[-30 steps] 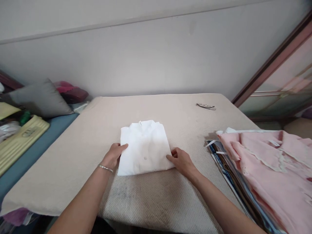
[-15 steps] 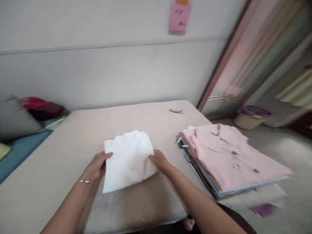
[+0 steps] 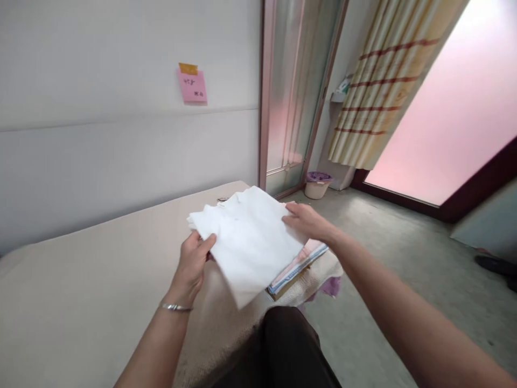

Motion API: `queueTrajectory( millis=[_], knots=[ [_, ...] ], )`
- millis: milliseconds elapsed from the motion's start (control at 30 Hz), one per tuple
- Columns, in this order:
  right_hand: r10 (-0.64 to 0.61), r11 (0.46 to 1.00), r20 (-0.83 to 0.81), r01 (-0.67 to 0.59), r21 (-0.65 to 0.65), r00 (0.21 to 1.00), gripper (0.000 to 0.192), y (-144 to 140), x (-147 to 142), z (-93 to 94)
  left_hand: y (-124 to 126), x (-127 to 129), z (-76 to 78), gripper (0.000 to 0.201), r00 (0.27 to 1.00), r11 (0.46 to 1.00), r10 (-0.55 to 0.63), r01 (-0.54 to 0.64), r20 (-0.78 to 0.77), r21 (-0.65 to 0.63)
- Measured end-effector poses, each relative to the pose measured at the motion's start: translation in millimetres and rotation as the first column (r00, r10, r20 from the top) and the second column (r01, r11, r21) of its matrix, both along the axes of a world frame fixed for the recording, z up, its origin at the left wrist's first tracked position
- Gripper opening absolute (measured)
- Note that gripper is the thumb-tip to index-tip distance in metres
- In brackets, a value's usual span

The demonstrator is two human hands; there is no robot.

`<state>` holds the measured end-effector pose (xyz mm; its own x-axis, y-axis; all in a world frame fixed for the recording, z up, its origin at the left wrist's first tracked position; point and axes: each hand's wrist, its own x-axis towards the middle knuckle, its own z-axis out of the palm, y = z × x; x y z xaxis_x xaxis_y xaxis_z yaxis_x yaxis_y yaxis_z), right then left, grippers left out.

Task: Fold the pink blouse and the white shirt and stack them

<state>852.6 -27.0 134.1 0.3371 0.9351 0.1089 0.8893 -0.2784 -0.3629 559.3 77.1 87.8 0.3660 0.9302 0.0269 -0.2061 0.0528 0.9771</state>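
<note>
A folded white garment (image 3: 252,237) is held up between my two hands, slightly tilted. My left hand (image 3: 194,258) grips its left edge, thumb on top and fingers underneath. At the opposite edge, my right hand (image 3: 307,221) pinches the cloth near its upper right corner. Under and behind the white garment lies a stack of folded clothes, with a pink shirt (image 3: 317,248) on top; most of the stack is hidden by the white cloth.
The beige-covered table (image 3: 100,280) extends to the left along a white wall. A small dark tool (image 3: 223,199) lies near its far edge. A lined bin (image 3: 318,186) stands on the floor by the sliding door (image 3: 288,102). A pink note (image 3: 192,86) hangs on the wall.
Both hands have carried the white garment to the right, from the table to over the clothes stack. My view has turned right, bringing the curtain and pink-lit window into sight.
</note>
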Motion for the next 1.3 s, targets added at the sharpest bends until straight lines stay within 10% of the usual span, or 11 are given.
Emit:
queueTrajectory(
  millis=[233,367,533,867,967,1067,1133,1300],
  knots=[
    [-0.166,0.975,0.079,0.176,-0.134,0.983,0.017,0.1,103.5,-39.5,5.0,122.2,-53.9,0.03,0.979,1.0,0.006,-0.01,-0.204,-0.022],
    [-0.176,0.967,0.073,0.186,-0.172,0.982,0.02,3.1,111.8,-87.4,6.7,132.0,-84.1,0.017,0.939,0.997,0.046,-0.063,-0.34,-0.038],
    [-0.216,0.964,0.066,0.224,-0.146,0.974,0.029,3.2,120.1,-101.5,16.1,130.6,-75.8,0.021,0.923,0.997,0.062,-0.041,-0.379,0.065],
    [-0.343,0.924,0.074,0.35,-0.156,0.936,0.03,-9.5,107.7,-103.7,17.2,115.4,-76.3,0.033,0.702,0.966,0.244,-0.119,-0.669,0.229],
    [-0.446,0.894,0.119,0.448,0.003,0.887,0.044,-3.3,90.7,-85.4,9.8,118.7,-58.2,0.048,0.52,0.84,0.482,-0.046,-0.705,0.541],
    [-0.368,0.925,0.088,0.354,0.14,0.926,0.054,22.5,57.4,-75.8,0.2,146.2,-49.1,0.054,0.489,0.639,0.589,0.206,-0.644,0.741],
    [-0.281,0.955,0.034,0.276,0.112,0.959,0.062,44.6,37.1,-84.8,-5.5,168.8,-57.9,0.061,0.467,0.604,0.583,0.299,-0.665,0.739],
    [-0.275,0.961,-0.002,0.275,-0.01,0.961,0.075,75.6,31.6,-145.1,-10.1,193.6,-116.5,0.072,0.337,0.709,0.514,0.35,-0.789,0.612]
  ],
)
